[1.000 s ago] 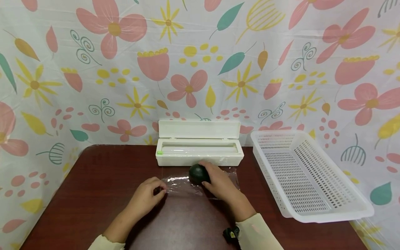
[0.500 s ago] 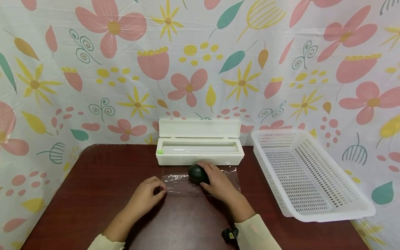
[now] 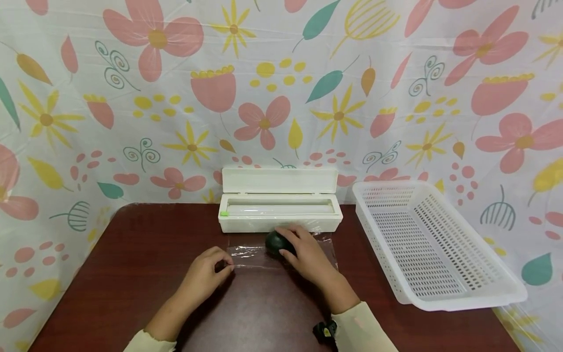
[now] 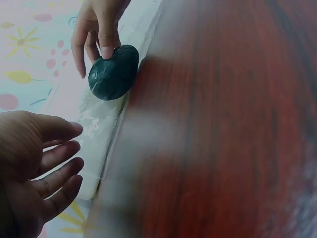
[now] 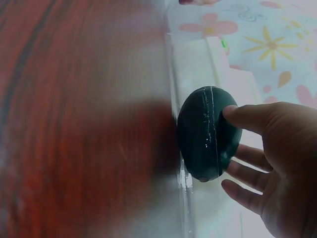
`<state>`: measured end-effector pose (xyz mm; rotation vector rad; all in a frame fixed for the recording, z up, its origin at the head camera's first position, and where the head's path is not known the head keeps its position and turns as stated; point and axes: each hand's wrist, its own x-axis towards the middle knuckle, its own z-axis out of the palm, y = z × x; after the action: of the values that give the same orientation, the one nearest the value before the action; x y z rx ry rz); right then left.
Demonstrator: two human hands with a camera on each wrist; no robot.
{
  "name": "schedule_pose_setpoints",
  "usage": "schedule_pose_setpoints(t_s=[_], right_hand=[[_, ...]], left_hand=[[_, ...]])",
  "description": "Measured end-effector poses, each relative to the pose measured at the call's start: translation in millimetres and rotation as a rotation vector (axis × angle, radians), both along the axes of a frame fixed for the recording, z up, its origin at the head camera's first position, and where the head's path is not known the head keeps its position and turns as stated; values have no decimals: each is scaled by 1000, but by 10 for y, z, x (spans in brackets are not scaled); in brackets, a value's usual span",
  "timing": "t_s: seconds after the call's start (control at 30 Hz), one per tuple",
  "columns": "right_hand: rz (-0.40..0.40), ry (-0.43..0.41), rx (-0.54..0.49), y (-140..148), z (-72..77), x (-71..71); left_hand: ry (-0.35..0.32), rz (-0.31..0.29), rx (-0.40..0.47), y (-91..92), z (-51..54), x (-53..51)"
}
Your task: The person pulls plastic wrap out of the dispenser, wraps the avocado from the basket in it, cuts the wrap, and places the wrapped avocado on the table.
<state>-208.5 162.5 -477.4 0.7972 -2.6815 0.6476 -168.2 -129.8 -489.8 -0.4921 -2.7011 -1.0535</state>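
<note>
A dark green, egg-shaped avocado (image 3: 278,243) is over the clear plastic wrap (image 3: 248,256) in front of the dispenser. My right hand (image 3: 305,254) grips it from the right, thumb on the near side, fingers on the far side; the thumb (image 5: 242,116) presses its skin in the right wrist view. At the near left corner of the wrap, my left hand (image 3: 206,269) pinches the edge between thumb and forefinger. The left wrist view shows its other fingers (image 4: 62,156) loosely bent. The wrap runs back to the white wrap dispenser (image 3: 281,222), whose lid is raised over the roll.
A white perforated plastic basket (image 3: 400,288) stands at the right of the dark red table (image 3: 132,264). A flower-print cloth (image 3: 264,73) hangs behind the table. A small black item (image 3: 324,332) is at the right sleeve.
My right hand and the avocado have shifted very slightly, fingers a little further back over it. The wrap's near edge sits slightly further back. My left hand has stayed at its corner.
</note>
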Motion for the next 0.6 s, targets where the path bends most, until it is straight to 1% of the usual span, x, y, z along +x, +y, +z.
schedule_pose_setpoints(t_s=[0.1, 0.3, 0.5, 0.6], right_hand=[[4, -14, 22, 3, 25, 13], [12, -112, 59, -2, 80, 58], [36, -211, 79, 5, 135, 84], [46, -241, 90, 11, 145, 91]], left_hand=[[19, 5, 24, -1, -2, -4], [43, 22, 78, -9, -14, -16], [78, 52, 90, 7, 2, -24], [81, 63, 98, 14, 15, -24]])
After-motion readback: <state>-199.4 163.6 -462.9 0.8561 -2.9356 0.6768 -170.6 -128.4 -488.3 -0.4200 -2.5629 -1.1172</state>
